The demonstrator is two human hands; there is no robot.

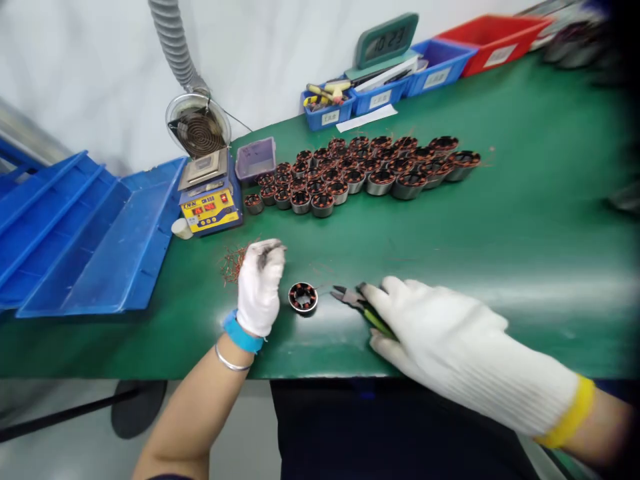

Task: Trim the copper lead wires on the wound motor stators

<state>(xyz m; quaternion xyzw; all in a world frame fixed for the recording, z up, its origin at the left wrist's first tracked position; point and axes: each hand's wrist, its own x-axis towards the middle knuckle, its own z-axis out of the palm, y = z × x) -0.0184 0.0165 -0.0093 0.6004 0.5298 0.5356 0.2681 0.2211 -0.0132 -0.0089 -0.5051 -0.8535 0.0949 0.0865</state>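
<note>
Gloved right hand (450, 340) grips cutters (350, 298) beside stator (303, 297), near the bench (320, 368) edge.

Stator (303, 297) upright; cutters (350, 298) flat

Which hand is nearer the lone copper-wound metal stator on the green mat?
Left. The left hand sits just left of the stator; the right hand, holding green-handled cutters, lies farther right.

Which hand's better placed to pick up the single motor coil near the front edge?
Left, I'd say. The left hand rests right beside the motor coil, just apart from it. The right hand is farther off and grips the cutters, whose tips point at the coil.
</note>
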